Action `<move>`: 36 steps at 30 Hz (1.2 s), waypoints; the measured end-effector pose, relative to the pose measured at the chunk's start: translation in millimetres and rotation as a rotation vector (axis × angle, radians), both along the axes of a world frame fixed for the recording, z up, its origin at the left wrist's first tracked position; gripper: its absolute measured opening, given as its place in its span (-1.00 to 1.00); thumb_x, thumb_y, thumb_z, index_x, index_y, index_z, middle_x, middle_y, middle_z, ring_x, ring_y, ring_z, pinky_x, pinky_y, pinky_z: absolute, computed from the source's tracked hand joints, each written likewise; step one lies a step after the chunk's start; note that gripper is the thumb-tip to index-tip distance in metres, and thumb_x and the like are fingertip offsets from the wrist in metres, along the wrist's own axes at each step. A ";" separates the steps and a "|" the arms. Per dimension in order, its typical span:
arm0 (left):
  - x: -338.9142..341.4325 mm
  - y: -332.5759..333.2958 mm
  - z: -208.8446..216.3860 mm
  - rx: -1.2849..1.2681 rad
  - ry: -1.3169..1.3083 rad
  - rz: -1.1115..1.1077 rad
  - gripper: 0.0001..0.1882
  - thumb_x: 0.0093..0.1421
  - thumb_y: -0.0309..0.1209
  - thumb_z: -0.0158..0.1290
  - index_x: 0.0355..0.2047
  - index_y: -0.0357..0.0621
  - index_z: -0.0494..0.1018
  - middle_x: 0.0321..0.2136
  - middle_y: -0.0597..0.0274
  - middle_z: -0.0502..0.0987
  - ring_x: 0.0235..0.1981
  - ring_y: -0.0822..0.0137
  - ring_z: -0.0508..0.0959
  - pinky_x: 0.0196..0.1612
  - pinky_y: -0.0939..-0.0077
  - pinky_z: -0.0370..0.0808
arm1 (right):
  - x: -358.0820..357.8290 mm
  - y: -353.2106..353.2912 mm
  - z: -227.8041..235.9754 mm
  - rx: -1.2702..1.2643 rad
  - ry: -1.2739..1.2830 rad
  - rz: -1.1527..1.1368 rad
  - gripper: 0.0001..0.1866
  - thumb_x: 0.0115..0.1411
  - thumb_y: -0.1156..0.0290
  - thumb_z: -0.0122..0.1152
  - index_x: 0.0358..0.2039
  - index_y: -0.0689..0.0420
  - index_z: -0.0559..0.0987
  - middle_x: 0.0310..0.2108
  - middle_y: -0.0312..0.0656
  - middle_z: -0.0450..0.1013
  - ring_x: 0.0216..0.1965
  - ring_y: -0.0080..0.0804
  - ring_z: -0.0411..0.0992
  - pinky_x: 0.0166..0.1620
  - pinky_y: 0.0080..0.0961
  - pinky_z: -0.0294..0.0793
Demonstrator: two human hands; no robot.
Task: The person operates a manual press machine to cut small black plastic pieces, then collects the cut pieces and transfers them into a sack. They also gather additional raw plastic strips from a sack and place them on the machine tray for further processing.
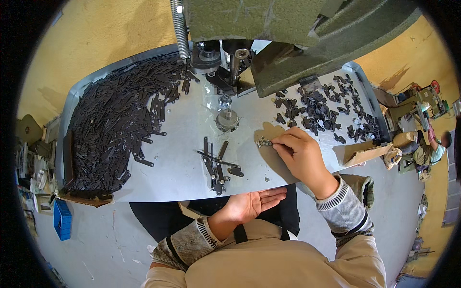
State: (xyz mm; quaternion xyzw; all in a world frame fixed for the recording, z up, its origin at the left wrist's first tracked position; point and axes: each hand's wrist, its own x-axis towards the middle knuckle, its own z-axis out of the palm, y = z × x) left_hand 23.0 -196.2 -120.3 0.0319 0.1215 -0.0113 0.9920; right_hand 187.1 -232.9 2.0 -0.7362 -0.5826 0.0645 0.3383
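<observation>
My right hand (301, 156) is over the metal worktable, thumb and fingers pinched together at a little cluster of small silvery metal pieces (262, 142). Exactly how many of them are between the fingertips is hidden. Palm up at the table's near edge, my left hand (252, 204) has its fingers stretched out and nothing in it. Several dark flat metal strips (218, 168) with rounded ends lie loosely crossed on the table, ahead and left of that hand. Beyond them stands a round metal post (226, 117) beneath the press machine's tool head (233, 65).
A big heap of dark strips (120, 115) fills the table's left side. Dark assembled hinge-like parts (317, 108) are scattered at the right. The green machine body (269, 24) overhangs the back. A blue crate (62, 219) stands on the floor; another person (434, 149) sits far right.
</observation>
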 end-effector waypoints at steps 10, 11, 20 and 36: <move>-1.4 0.5 -0.1 0.037 -0.044 -0.010 -0.33 0.35 -0.05 -0.43 0.22 -0.43 0.01 0.15 -0.32 0.19 0.13 -0.08 0.34 0.17 0.19 0.34 | 1.0 3.0 3.4 -0.068 0.052 0.026 -0.85 0.03 0.60 0.24 -0.33 0.27 0.57 -0.46 -0.18 0.43 -0.48 -0.45 0.43 -0.37 -0.61 0.44; -1.8 0.6 0.1 0.045 -0.048 -0.013 -0.33 0.35 -0.04 -0.43 0.22 -0.42 0.00 0.15 -0.32 0.19 0.13 -0.08 0.34 0.18 0.19 0.34 | 1.6 1.5 1.6 -0.079 0.131 -0.009 -0.85 0.05 0.60 0.23 -0.31 0.28 0.56 -0.44 -0.19 0.45 -0.47 -0.48 0.43 -0.36 -0.62 0.44; -2.9 -0.3 -2.4 0.087 -0.025 -0.040 -0.28 0.33 0.03 -0.43 0.22 -0.41 0.01 0.16 -0.32 0.19 0.13 -0.08 0.34 0.17 0.19 0.33 | -1.8 -19.8 -8.7 0.000 0.924 -0.017 -0.86 0.14 0.59 0.20 -0.26 0.29 0.49 -0.33 -0.14 0.52 -0.36 -0.56 0.47 -0.28 -0.63 0.49; -4.6 0.8 -8.6 0.122 -0.042 -0.071 -0.29 0.33 0.03 -0.43 0.23 -0.37 0.03 0.13 -0.31 0.23 0.06 -0.01 0.42 0.11 0.28 0.41 | -12.6 8.3 -1.6 0.072 -0.091 -0.019 -0.88 -0.07 0.57 0.31 -0.49 0.13 0.55 -0.60 -0.24 0.31 -0.65 -0.41 0.29 -0.58 -0.53 0.29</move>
